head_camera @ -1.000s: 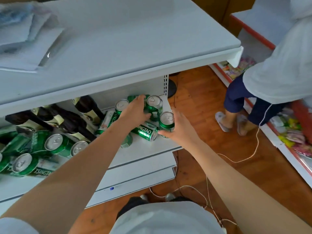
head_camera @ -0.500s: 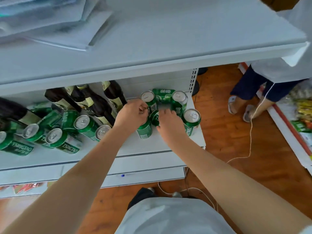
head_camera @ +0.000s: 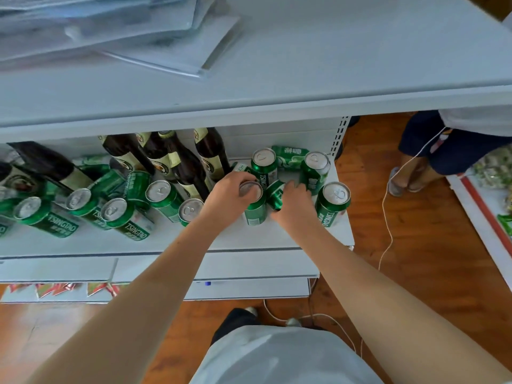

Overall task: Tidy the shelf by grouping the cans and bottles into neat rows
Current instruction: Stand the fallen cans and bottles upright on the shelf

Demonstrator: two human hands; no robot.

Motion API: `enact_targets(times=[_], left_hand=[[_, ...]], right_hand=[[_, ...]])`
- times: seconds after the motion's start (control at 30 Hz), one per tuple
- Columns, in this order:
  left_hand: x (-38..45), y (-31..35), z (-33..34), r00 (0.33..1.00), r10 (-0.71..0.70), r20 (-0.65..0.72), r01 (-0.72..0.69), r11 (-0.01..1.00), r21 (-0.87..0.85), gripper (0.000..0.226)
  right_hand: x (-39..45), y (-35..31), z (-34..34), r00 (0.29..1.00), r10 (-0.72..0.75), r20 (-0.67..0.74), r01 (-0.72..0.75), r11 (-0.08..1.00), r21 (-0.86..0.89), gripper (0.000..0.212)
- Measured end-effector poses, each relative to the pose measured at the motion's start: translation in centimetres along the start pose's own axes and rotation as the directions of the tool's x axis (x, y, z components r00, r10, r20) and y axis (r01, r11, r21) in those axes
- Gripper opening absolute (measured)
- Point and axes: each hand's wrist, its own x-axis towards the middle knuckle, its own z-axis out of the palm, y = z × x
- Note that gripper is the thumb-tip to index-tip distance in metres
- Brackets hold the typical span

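At the right end of the lower shelf, our left hand curls around the rim of an upright green can, steadying it. Our right hand grips a tilted can beside it, likely to stand it in the row.
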Motion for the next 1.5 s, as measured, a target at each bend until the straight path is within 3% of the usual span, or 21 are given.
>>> enact_targets(times=[0.2, 0.33, 0.47, 0.6, 0.77, 0.83, 0.9, 1.0, 1.1, 1.17, 1.3, 1.4, 1.5], left_hand=[[-0.3, 0.3, -0.2, 1.000, -0.003, 0.006, 0.003, 1.000, -0.018, 0.033], [-0.5, 0.3, 0.4, 0.999, 0.016, 0.051, -0.016, 1.000, 0.017, 0.042], [-0.7, 0.3, 0.6, 0.999, 0.012, 0.052, -0.013, 1.000, 0.015, 0.043], [-0.4, 0.5, 0.6, 0.999, 0.001, 0.051, -0.003, 0.999, 0.048, 0.046], [0.4, 1.9, 0.1, 0.996, 0.035, -0.086, -0.031, 0.998, 0.049, 0.044], [1.6, 2.6, -0.1, 0.989, 0.035, -0.142, -0.027, 0.998, 0.053, 0.040], [3.5, 3.3, -0.2, 0.985, 0.024, -0.168, -0.014, 0.998, 0.059, 0.039], [6.5, 4.3, -0.3, 0.988, -0.042, -0.149, 0.052, 0.996, 0.067, 0.039], [9.1, 4.6, -0.4, 0.986, -0.136, -0.101, 0.145, 0.985, 0.092, 0.039], [10.8, 4.6, -0.2, 0.980, -0.198, -0.021, 0.199, 0.970, 0.142, 0.040], [13.2, 5.1, 0.3, 0.956, -0.261, 0.131, 0.229, 0.948, 0.221, 0.046], [14.3, 4.9, 0.7, 0.937, -0.281, 0.207, 0.228, 0.942, 0.245, 0.043], [15.2, 4.2, 1.1, 0.916, -0.289, 0.278, 0.257, 0.955, 0.146, 0.030]], right_hand=[[-2.4, 0.2, -1.1, 0.986, 0.082, -0.143, -0.018, 0.916, 0.400, 0.075], [-3.4, 0.5, -0.4, 0.975, 0.092, -0.201, 0.019, 0.871, 0.491, 0.068], [-3.3, 0.9, -0.5, 0.980, 0.096, -0.175, 0.002, 0.871, 0.491, 0.066], [-3.5, 0.7, -2.2, 0.991, 0.007, -0.136, 0.045, 0.926, 0.374, 0.069], [-2.8, 1.0, -7.5, 0.926, -0.035, -0.376, 0.172, 0.925, 0.338, 0.045], [-0.7, 2.0, -9.7, 0.914, -0.012, -0.406, 0.159, 0.930, 0.331, 0.039], [1.9, 3.4, -11.3, 0.937, 0.061, -0.343, 0.082, 0.919, 0.386, 0.034], [6.6, 5.9, -11.8, 0.969, 0.213, -0.124, -0.121, 0.851, 0.511, 0.015], [10.1, 7.5, -10.7, 0.903, 0.399, 0.156, -0.383, 0.586, 0.714, 0.014], [11.2, 8.6, -9.5, 0.876, 0.395, 0.277, -0.458, 0.502, 0.733, 0.010], [11.2, 9.3, -7.7, 0.851, 0.286, 0.441, -0.525, 0.515, 0.678, 0.012], [11.4, 8.9, -6.9, 0.838, 0.228, 0.496, -0.543, 0.439, 0.716, 0.013], [11.9, 8.9, -6.7, 0.841, 0.244, 0.483, -0.541, 0.385, 0.747, 0.015]])
